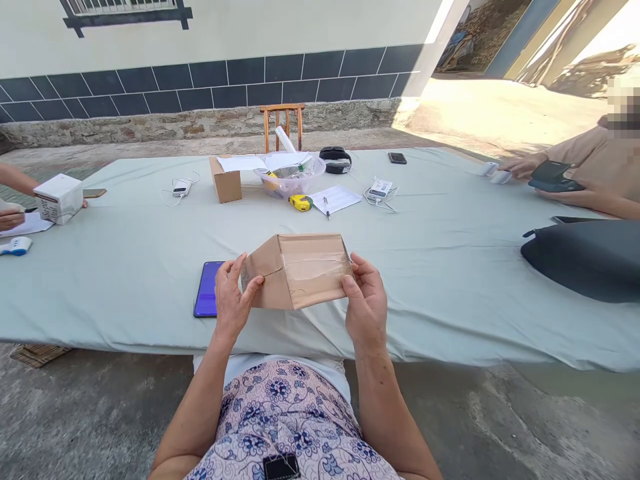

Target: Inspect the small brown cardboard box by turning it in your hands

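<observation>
A brown cardboard box (315,270) with clear tape across one face is held between my two hands, tilted above the near edge of the table. My left hand (234,293) grips its left end, thumb on the near side. On the right end, my right hand (367,300) has its thumb over the taped face and its fingers behind. Partly covered by my left hand, a phone with a blue screen (206,293) lies on the cloth. The underside of the box is hidden.
Across the pale tablecloth (450,280) stand a plastic basin (295,185), an upright cardboard box (227,183), a yellow tape measure (301,203) and a power bank (381,189). A black bag (590,259) lies right. People sit at both ends; one holds a white box (60,198).
</observation>
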`<state>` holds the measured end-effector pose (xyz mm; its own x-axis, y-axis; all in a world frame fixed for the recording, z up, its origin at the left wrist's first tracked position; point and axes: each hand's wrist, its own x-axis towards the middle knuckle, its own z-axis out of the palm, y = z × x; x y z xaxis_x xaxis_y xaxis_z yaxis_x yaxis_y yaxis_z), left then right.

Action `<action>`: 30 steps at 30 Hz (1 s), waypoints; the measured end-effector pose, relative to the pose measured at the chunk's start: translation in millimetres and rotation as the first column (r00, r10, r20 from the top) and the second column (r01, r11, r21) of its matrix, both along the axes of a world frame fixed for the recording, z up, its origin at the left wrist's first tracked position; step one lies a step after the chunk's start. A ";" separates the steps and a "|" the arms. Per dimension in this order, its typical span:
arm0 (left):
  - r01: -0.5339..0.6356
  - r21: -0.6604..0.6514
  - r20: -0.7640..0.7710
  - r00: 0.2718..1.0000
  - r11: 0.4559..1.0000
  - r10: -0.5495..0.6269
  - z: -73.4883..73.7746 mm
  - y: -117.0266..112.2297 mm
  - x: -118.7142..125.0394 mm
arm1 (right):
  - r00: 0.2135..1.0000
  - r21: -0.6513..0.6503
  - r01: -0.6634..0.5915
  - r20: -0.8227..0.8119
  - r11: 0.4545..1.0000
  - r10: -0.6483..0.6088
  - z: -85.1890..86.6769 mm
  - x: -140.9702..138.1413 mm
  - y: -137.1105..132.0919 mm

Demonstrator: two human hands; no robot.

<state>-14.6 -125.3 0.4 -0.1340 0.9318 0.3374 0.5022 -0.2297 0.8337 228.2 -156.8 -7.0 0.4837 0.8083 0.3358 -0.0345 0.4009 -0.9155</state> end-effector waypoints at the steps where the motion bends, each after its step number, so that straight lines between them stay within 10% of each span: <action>1: 0.026 -0.005 0.045 0.999 1.000 -0.026 1.0 -0.2 0.4 | 1.000 0.012 0.003 -0.002 1.000 -0.003 1.4 -1.6 -0.9; 14: 0.469 0.098 0.580 0.689 0.878 -0.434 11.0 -13.0 9.2 | 0.978 0.040 -0.156 0.144 0.987 0.149 3.0 -23.3 -7.7; 30: 0.190 -0.072 0.898 0.440 0.979 -0.020 21.2 -8.4 15.0 | 0.828 0.119 -0.243 0.543 0.963 0.142 3.3 -24.8 -2.5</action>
